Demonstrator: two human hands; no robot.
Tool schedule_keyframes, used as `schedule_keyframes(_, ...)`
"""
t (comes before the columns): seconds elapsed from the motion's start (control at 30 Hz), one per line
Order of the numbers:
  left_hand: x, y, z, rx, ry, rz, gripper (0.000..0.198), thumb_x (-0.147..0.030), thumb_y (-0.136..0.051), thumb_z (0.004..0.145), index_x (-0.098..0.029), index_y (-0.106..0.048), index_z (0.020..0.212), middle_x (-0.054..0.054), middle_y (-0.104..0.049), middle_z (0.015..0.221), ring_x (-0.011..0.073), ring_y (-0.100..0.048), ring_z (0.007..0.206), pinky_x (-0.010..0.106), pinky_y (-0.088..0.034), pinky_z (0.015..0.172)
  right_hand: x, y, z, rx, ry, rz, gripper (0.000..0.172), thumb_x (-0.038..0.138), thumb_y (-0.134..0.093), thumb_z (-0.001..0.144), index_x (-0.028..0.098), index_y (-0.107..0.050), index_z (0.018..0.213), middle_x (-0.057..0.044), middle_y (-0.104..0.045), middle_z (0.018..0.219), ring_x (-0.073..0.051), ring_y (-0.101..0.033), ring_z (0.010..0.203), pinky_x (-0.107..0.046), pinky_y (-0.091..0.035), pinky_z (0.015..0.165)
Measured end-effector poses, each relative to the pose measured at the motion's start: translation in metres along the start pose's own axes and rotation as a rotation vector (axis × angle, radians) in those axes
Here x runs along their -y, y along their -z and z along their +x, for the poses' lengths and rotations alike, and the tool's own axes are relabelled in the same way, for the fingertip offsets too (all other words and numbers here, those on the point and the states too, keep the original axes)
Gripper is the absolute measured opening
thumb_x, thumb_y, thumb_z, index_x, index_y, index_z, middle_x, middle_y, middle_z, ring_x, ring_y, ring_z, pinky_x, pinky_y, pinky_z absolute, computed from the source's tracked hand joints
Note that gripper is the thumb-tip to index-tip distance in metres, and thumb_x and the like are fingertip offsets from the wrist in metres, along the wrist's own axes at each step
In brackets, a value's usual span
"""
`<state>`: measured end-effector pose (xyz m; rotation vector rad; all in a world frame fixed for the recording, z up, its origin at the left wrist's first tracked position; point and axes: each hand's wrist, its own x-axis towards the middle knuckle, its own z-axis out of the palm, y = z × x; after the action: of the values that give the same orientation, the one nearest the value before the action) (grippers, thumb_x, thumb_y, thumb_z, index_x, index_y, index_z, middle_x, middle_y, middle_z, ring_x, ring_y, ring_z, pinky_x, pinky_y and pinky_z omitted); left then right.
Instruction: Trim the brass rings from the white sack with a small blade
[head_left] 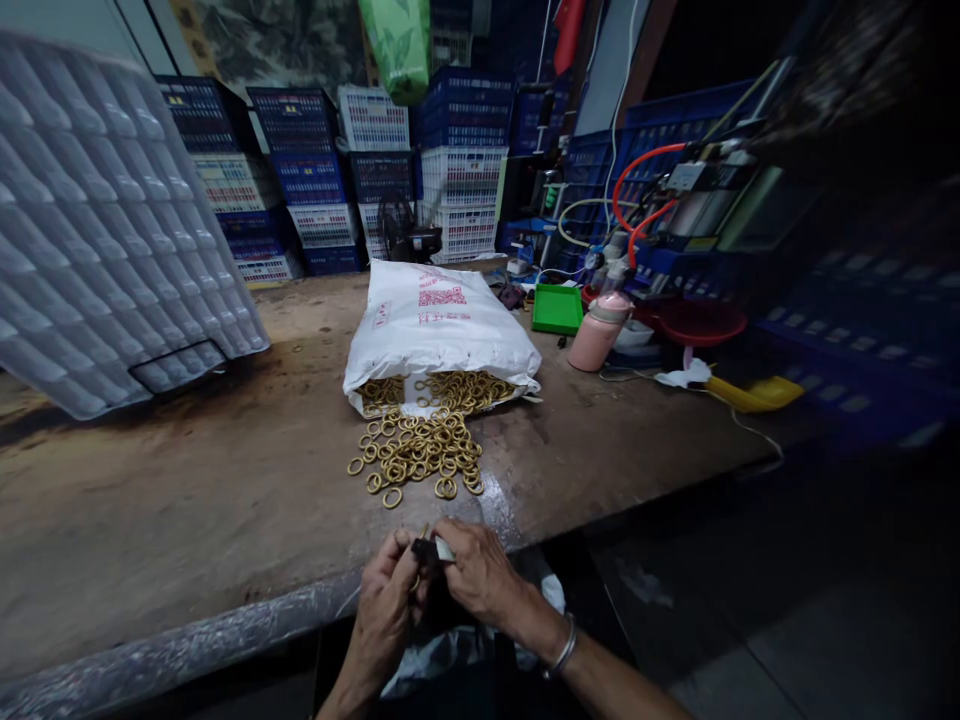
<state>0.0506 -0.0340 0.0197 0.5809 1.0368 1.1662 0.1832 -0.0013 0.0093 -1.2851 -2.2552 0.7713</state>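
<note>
Both hands meet just off the table's front edge. My left hand (386, 600) pinches a gold ring (424, 533) together with a small black piece (424, 550), its fingers closed. Beside it, my right hand (480, 575), with a metal bangle at the wrist, grips a small white item (444, 550) that touches the black piece; its exact shape is hidden by the fingers. Beyond the hands, a pile of gold rings (420, 450) spills from the open mouth of a white sack (442, 320) lying on the table.
A large clear moulded plastic tray (112, 230) leans at the left of the wooden table (300, 480). To the right are a green tray (556, 309), a pink bottle (598, 332), a red bowl (701, 322) and a yellow scoop (754, 393). Stacked crates (304, 180) line the back.
</note>
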Motion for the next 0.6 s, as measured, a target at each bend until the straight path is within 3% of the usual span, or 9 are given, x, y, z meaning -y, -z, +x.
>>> schedule_keyframes(0.47, 0.007, 0.004, 0.003, -0.054, 0.006, -0.04, 0.034, -0.042, -0.069, 0.062, -0.019, -0.046, 0.072, -0.009, -0.048, 0.05, 0.0014, -0.039, 0.04, 0.012, -0.029, 0.04, 0.01, 0.007, -0.002, 0.052, -0.053, -0.13, 0.034, 0.005, -0.036, 0.061, 0.019, -0.048, 0.089, -0.002, -0.056, 0.084, -0.015, -0.05, 0.077, -0.024, -0.03, 0.067)
schedule_keyframes(0.6, 0.01, 0.009, 0.0, -0.057, 0.002, 0.062, 0.031, -0.045, -0.063, 0.067, -0.02, -0.046, 0.073, -0.009, -0.047, 0.048, 0.0016, -0.036, 0.036, 0.013, -0.025, 0.036, 0.013, 0.009, -0.001, 0.101, -0.084, -0.175, 0.03, 0.005, -0.037, 0.064, 0.018, -0.048, 0.089, -0.003, -0.059, 0.083, -0.016, -0.052, 0.076, -0.024, -0.031, 0.065)
